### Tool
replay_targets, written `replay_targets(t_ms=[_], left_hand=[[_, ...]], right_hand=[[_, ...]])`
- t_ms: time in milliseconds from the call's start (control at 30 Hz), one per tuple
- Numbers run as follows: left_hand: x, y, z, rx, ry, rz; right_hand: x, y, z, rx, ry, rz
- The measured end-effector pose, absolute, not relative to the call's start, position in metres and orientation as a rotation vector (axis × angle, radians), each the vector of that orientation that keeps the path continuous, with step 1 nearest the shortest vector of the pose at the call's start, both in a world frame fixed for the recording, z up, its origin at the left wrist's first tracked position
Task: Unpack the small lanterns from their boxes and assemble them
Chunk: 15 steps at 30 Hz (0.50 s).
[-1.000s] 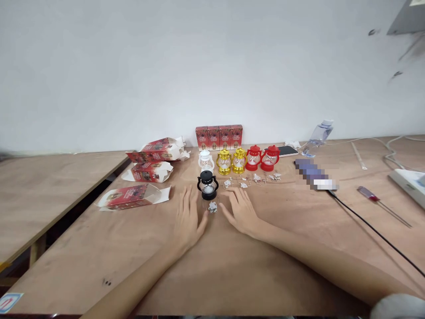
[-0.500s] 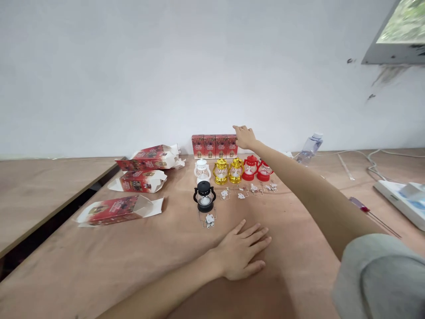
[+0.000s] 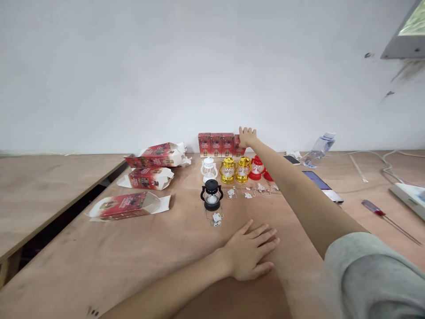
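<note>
My left hand (image 3: 253,251) lies flat on the wooden table (image 3: 186,248), fingers spread, holding nothing. At the wall, my right hand (image 3: 247,137) is closed over the top of the rightmost red box (image 3: 238,147), at the end of a row with several standing boxes (image 3: 216,144). In front of the row stand a white lantern (image 3: 209,170), two gold lanterns (image 3: 227,170) and red lanterns (image 3: 256,168), one partly behind my right arm. Nearer me is a black lantern (image 3: 211,195), with small white parts and bent wire (image 3: 217,218) before it.
Opened, flattened red cartons (image 3: 126,206) lie on the left beside a dark gap between tables. To the right are a clear bottle (image 3: 319,149), a phone (image 3: 318,181), a screwdriver (image 3: 374,208), cables and a white device (image 3: 410,199).
My right hand has closed on the rightmost box, which now stands slightly apart from the row. The view has shifted, so the scene sits further right. My left hand rests as before.
</note>
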<state>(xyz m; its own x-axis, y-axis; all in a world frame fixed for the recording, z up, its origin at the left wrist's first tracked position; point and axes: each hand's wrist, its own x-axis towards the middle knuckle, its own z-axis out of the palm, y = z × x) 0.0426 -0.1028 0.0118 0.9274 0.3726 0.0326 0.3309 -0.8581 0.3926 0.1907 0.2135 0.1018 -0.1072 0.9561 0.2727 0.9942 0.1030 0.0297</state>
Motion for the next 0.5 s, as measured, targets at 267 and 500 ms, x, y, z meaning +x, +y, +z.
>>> replay_targets(t_ms=[267, 500], left_hand=[[0.042, -0.099, 0.010, 2.684, 0.500, 0.169], [0.041, -0.102, 0.009, 2.476, 0.650, 0.396]], right_hand=[[0.202, 0.186, 0.121, -1.813, -1.928, -0.344], [0.237, 0.107, 0.120, -0.920, -1.111, 0.362]])
